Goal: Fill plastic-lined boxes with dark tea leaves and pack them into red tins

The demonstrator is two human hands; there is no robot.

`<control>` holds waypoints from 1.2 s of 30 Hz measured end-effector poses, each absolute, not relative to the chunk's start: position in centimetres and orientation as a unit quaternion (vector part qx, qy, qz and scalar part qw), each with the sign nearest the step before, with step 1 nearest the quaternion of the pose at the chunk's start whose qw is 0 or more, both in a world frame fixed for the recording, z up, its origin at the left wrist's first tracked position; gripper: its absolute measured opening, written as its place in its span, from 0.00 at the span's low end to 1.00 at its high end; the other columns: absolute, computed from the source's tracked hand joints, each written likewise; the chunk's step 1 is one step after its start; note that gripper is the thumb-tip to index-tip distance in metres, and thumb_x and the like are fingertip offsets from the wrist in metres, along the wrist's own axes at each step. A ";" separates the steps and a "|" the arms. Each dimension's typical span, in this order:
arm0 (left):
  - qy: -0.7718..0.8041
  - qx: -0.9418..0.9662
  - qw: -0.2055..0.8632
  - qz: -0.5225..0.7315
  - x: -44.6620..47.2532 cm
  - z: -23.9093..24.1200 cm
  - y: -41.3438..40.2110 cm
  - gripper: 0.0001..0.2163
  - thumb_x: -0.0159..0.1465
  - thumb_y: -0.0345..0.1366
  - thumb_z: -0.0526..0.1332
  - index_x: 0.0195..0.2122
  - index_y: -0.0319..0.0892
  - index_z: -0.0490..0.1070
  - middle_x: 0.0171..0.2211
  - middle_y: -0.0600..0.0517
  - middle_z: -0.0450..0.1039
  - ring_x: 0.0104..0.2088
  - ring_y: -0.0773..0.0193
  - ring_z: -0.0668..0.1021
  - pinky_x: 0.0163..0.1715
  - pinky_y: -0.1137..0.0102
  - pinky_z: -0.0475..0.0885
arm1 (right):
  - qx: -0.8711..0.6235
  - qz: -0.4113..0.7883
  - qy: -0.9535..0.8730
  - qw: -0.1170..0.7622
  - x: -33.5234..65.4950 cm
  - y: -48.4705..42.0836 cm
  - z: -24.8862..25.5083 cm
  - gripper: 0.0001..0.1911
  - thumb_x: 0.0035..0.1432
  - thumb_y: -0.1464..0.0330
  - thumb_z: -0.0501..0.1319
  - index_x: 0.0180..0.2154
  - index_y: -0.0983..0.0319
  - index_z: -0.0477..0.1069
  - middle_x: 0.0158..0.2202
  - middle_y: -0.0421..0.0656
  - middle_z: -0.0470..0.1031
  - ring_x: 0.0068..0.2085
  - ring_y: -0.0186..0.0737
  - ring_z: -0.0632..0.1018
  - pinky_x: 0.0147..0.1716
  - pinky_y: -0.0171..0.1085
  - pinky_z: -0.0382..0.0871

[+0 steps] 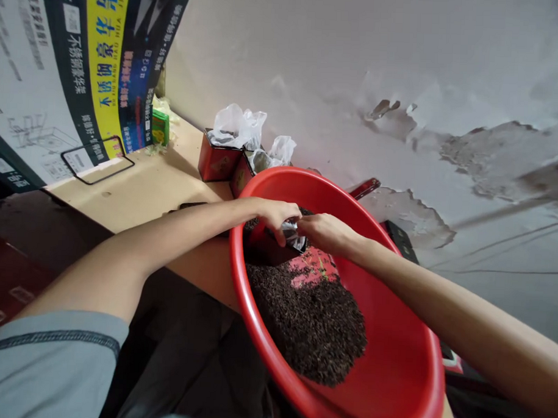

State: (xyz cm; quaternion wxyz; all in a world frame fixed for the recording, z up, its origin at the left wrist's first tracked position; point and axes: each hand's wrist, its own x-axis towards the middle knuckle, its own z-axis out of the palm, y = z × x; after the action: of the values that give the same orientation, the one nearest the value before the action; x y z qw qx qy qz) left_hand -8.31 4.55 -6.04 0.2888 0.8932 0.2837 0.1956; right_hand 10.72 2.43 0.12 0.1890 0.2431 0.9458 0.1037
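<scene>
— How far along does it look?

— Partway, I'd judge. A pair of tins stands at the desk's back edge, against the wall. Each has clear bags bunched out of its top, but I can't see what is inside. A third tin sits inside the basin, at its far side, half sunk in the tea.

— And the hands?

— Both are at that tin's mouth. The left hand has its fingers curled down and pinched on a silvery bag poking out of the tin. The right hand meets it from the other side and touches the bag. Its fingertips are hidden, so I can't tell whether it is gripping.

— What's left, then?

— A good heap of tea lies loose across the basin's floor, with a bare patch just beside the tin. Nothing shows tea inside this bag yet.

— Where's the basin?

— On the desk's near edge, towards the right, with its rim hanging over the front.

— And the rest?

— A printed carton leans at the back left corner, with a green box tucked beside it. The desk top is pale and plain. The wall is grey-white, its paint peeling in patches on the right.
</scene>
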 end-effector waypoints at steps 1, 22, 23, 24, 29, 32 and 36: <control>0.282 0.893 0.288 0.198 -8.3 -6.1 4.6 0.28 0.40 0.38 0.78 0.45 0.41 0.79 0.45 0.47 0.77 0.44 0.54 0.77 0.45 0.65 0.72 | 0.167 0.145 0.951 0.216 10.9 2.8 0.2 0.10 0.65 0.76 0.56 0.35 0.64 0.75 0.33 0.47 0.79 0.30 0.39 0.76 0.30 0.38 0.63; 0.215 0.964 0.075 0.140 -8.1 -5.3 1.8 0.15 0.59 0.36 0.68 0.48 0.49 0.81 0.56 0.48 0.75 0.54 0.53 0.72 0.50 0.62 0.67 | 0.183 0.226 0.949 -0.121 17.6 -4.3 -7.3 0.39 0.64 0.79 0.54 0.74 0.65 0.49 0.55 0.54 0.79 0.53 0.51 0.78 0.54 0.53 0.73; 0.209 0.967 0.062 0.131 -8.0 -5.0 1.5 0.15 0.60 0.36 0.68 0.49 0.50 0.81 0.55 0.49 0.76 0.54 0.53 0.72 0.50 0.62 0.66 | 0.210 0.207 0.947 -0.131 17.6 -4.7 -7.5 0.40 0.65 0.78 0.54 0.75 0.66 0.46 0.57 0.55 0.78 0.55 0.52 0.77 0.54 0.54 0.73; 0.203 0.970 0.051 0.121 -7.9 -4.8 1.2 0.14 0.61 0.35 0.68 0.48 0.51 0.81 0.53 0.49 0.78 0.54 0.53 0.72 0.49 0.62 0.65 | 0.228 0.184 0.945 -0.143 17.7 -4.8 -7.5 0.40 0.65 0.77 0.55 0.75 0.66 0.45 0.57 0.55 0.78 0.56 0.52 0.76 0.54 0.53 0.73; 0.212 0.975 -0.016 0.062 -7.1 -4.2 0.4 0.05 0.64 0.36 0.67 0.40 0.48 0.82 0.46 0.49 0.81 0.51 0.53 0.73 0.48 0.61 0.63 | 0.222 0.117 0.946 -0.204 17.6 -4.0 -7.1 0.18 0.70 0.68 0.60 0.59 0.59 0.73 0.47 0.46 0.83 0.46 0.45 0.77 0.50 0.48 0.71; 0.231 0.972 -0.017 0.047 -6.8 -4.2 -0.2 0.07 0.66 0.37 0.66 0.43 0.47 0.82 0.48 0.48 0.81 0.52 0.53 0.74 0.50 0.61 0.63 | 0.257 0.125 0.937 -0.203 17.4 -3.5 -7.5 0.15 0.71 0.62 0.59 0.51 0.61 0.79 0.48 0.48 0.82 0.44 0.47 0.75 0.44 0.47 0.69; 0.257 0.965 0.027 0.048 -8.2 -2.9 -1.6 0.12 0.67 0.37 0.64 0.50 0.50 0.80 0.57 0.49 0.79 0.59 0.51 0.72 0.56 0.58 0.63 | 0.278 0.093 0.942 -0.165 16.8 -3.3 -7.3 0.17 0.73 0.61 0.57 0.50 0.63 0.79 0.46 0.50 0.81 0.43 0.46 0.74 0.40 0.44 0.65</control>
State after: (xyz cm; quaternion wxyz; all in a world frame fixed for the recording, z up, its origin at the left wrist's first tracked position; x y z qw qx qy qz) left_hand -8.17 -1.59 -2.92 0.0267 0.9647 0.2574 0.0484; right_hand 16.80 -3.25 -7.32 -0.1649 0.2780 0.9418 0.0925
